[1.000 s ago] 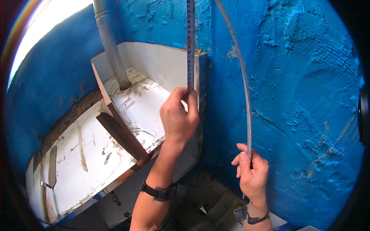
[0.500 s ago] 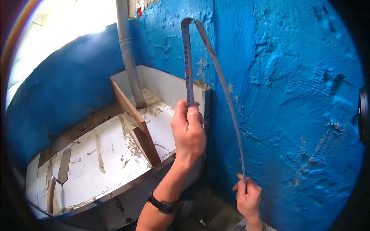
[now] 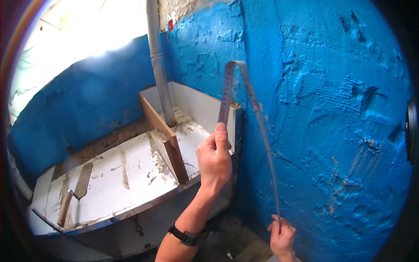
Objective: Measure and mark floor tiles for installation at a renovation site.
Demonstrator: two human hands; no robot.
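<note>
My left hand [image 3: 214, 161] grips a metal measuring tape [image 3: 225, 94], thumb pressed on it. The strip rises from that hand, folds over in an arch and runs down to my right hand [image 3: 282, 240], low on the right, which pinches it. Behind my left hand is a white panel box [image 3: 205, 101] with brown-edged boards, set against the blue wall. Whether a tape case is in either hand I cannot make out.
A grey pipe [image 3: 158, 72] rises from the box floor. A trowel [image 3: 83, 181] lies on the stained white surface [image 3: 109, 183] at left. Rough blue wall [image 3: 331, 131] fills the right, and a bright opening [image 3: 74, 26] is at upper left.
The view has tilted up, showing more upper wall and opening. Both hands sit lower in the picture. The strip's fold has come into view and now appears lower and farther right.
</note>
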